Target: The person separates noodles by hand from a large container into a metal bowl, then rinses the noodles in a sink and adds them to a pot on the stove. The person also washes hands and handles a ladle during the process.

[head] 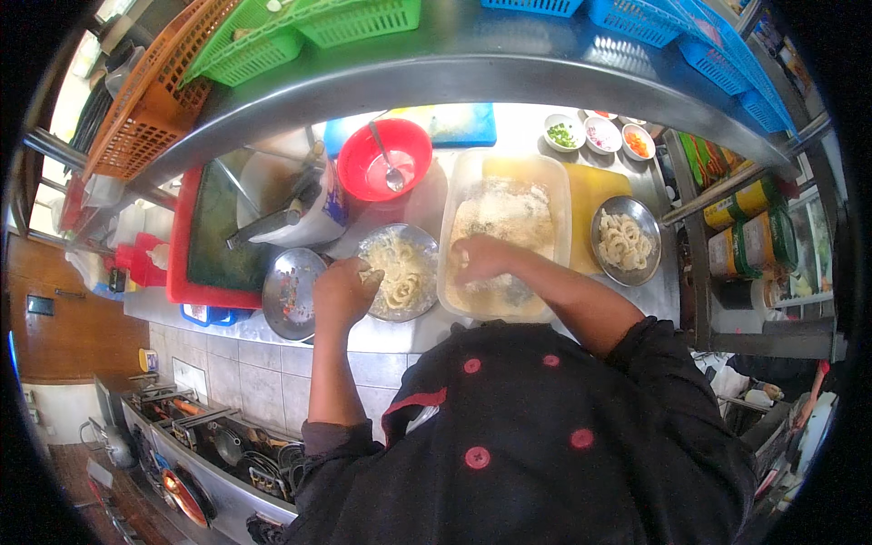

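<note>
My left hand (344,289) is at the left rim of a metal bowl (426,240) that holds pale rings (402,289) in wet batter. Its fingertips look smeared with batter; whether they pinch anything is unclear. My right hand (485,259) reaches into a clear plastic tub (562,180) of breadcrumbs (521,235) with white flour-like powder on top. Something pale shows at its fingers, too small to make out. Right of the tub, more pale coated rings (623,242) lie in a second metal bowl (649,271).
A red plastic bowl (351,153) with a spoon (385,157) stands behind the batter. Left are a metal bowl with scraps (293,289), a white container with knives (300,231) and a red tray (178,238). Small bowls of chopped vegetables (601,134) sit behind. A steel shelf (436,78) overhangs the counter.
</note>
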Tool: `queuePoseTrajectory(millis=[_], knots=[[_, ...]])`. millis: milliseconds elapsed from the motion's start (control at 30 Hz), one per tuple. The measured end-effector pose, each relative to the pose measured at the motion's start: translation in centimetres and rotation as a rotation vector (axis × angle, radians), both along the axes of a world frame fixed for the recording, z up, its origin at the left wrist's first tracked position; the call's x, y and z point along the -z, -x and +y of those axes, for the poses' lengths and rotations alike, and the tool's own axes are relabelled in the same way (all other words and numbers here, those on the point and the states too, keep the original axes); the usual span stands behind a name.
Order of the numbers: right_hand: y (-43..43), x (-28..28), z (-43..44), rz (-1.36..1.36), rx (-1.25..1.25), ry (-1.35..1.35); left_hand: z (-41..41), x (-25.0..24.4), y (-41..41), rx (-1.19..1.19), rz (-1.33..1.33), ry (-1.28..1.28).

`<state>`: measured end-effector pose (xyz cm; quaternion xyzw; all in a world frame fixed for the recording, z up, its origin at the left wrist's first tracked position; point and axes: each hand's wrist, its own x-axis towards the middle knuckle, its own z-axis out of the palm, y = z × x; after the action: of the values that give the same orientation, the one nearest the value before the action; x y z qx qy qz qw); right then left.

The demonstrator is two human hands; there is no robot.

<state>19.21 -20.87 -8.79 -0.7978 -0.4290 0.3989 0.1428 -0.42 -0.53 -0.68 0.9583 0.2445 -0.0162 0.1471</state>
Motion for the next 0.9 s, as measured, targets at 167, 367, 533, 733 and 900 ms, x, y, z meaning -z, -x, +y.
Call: queuePoseTrajectory(millis=[167, 367, 533, 733, 900], knots=[[1.4, 2.1, -1.7, -0.193, -0.03, 0.093, 0.5, 0.8, 0.6, -0.003, -0.029, 0.013], [-0.1, -0.8, -3.5, -0.099, 0.242, -0.233, 0.6, 0.7, 0.8, -0.061, 0.0, 0.026], [1.6, -2.2, -6.1, -0.261, 0.291, -0.079, 0.5, 0.3, 0.6, -0.075, 0.003, 0.018], [4.1, 1.9, -5.5, 0.213, 0.498, -0.05, 0.5, 0.4, 0.7, -0.067, -0.009, 0.018], [2.6, 0.0, -2.4, 0.105, 0.619, -0.332, 1.1, 1.7, 1.0, -0.035, -0.035, 0.005]])
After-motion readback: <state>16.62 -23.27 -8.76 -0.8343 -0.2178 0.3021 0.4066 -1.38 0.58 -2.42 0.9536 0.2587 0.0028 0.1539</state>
